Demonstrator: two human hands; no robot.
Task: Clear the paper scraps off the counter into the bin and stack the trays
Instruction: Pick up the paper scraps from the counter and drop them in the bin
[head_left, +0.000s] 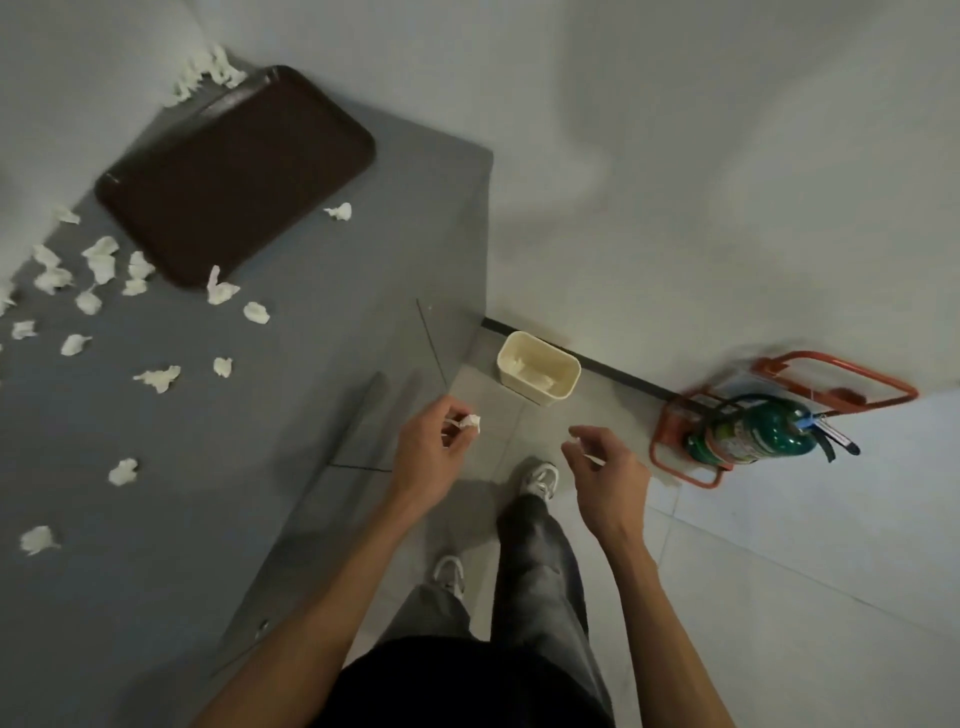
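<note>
One tray (234, 176), one bin (538, 375); left hand (431, 452) pinches scrap (470, 422), right hand (605, 478) half-open.

Green extinguisher (753, 434) — orange stand (841, 376)

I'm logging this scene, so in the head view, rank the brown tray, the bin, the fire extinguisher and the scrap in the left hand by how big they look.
1. Brown tray, clearly largest.
2. Fire extinguisher and bin look alike, unranked.
3. Scrap in the left hand, smallest.
</note>
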